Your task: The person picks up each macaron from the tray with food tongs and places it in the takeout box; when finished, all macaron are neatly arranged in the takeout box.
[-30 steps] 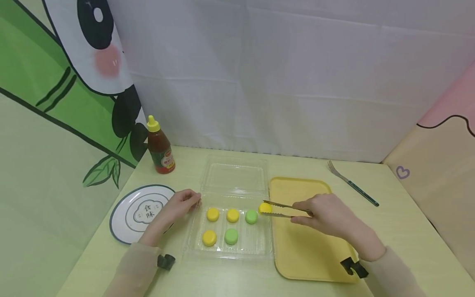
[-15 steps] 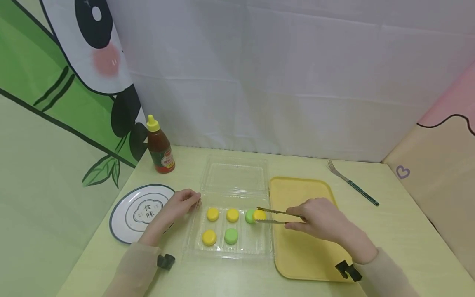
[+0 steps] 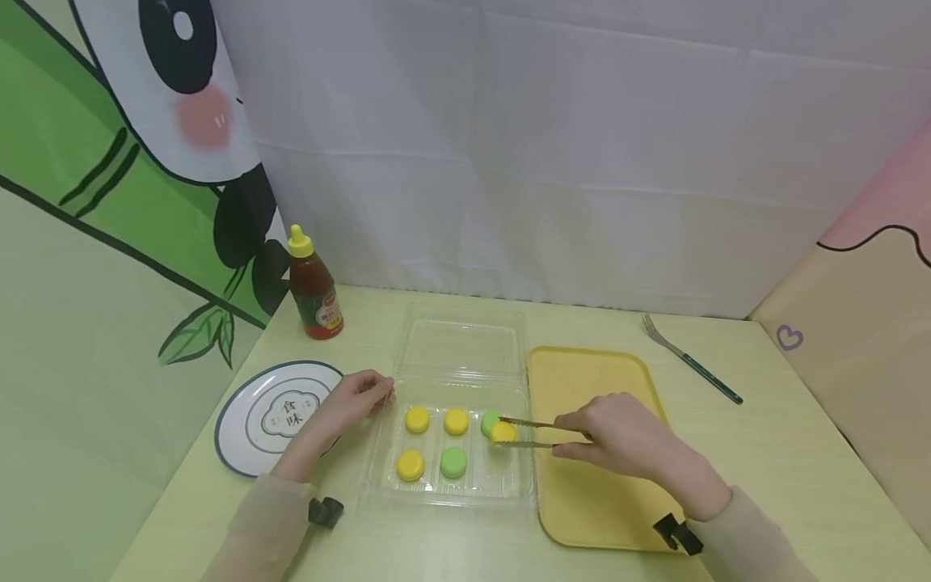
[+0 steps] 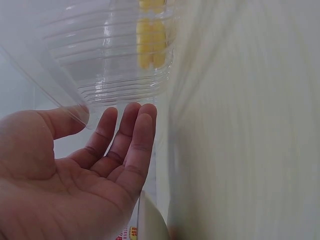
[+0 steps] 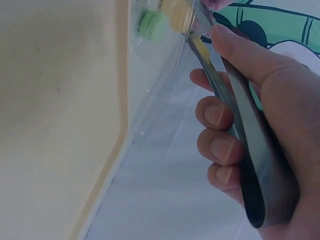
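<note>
My right hand [image 3: 621, 436] grips metal food tongs [image 5: 262, 170], their arms pointing left. A yellow macaron [image 3: 503, 434] sits between the tong tips, over the right side of a clear plastic clamshell box [image 3: 454, 491], just in front of a green macaron [image 3: 490, 420]. Whether it touches the box floor cannot be told. Several other yellow and green macarons lie in two rows inside. At the box's left edge my left hand [image 3: 356, 400] holds the rim, its thumb [image 4: 70, 122] at the lip and its fingertips [image 4: 141, 127] below, by the side wall.
A yellow tray [image 3: 582, 509] lies right of the box, under the right forearm. A white plate [image 3: 243, 420] with a blue rim is at left, partly beneath the left arm. Behind it stands a sauce bottle [image 3: 315, 291]. A fork [image 3: 687, 360] lies at back right.
My right hand has moved left and slightly nearer, carrying the yellow macaron in the tongs from the box's right edge to in front of the green one. The left hand stays put.
</note>
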The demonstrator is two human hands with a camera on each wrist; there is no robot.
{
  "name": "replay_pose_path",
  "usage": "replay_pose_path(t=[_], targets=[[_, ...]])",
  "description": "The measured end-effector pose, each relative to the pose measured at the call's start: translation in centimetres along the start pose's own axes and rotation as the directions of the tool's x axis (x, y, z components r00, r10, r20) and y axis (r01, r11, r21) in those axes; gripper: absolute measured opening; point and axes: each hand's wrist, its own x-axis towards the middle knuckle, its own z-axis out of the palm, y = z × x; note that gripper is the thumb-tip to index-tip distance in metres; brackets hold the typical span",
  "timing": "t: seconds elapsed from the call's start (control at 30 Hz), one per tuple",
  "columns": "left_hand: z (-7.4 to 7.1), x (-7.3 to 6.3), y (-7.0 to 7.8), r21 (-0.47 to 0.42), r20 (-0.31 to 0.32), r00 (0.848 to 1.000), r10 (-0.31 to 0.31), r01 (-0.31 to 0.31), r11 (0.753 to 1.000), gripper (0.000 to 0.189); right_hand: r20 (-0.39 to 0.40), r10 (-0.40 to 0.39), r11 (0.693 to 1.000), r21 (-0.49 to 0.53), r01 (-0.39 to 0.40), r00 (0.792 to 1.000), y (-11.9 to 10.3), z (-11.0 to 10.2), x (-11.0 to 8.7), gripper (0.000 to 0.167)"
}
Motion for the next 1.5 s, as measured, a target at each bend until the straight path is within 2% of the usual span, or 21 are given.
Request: replay_pose_path(t=[0.3,0.47,1.13,1.5], targets=[[0.1,0.1,0.0,-0.006,0.008,1.0,-0.001,0.001,1.0,0.032,-0.005,-0.02,1.0,-0.011,0.019,1.0,-0.4,0.3,0.1,0.033],[0.1,0.0,0.0,-0.005,0.007,1.0,-0.001,0.001,1.0,0.031,0.015,-0.025,1.0,-0.004,0.025,1.0,-0.6,0.5,0.2,0.034],[0.1,-0.2,0.2,-0.009,-0.003,1.0,-0.009,0.009,1.0,0.031,0.087,-0.036,0.998,-0.038,0.039,0.996,-1.8,0.4,0.6,0.022],[0.1,-0.2,0.1,-0.013,-0.008,1.0,-0.008,0.008,1.0,0.031,0.101,-0.047,0.995,-0.084,0.055,0.994,-2.5,0.1,1.1,0.024]])
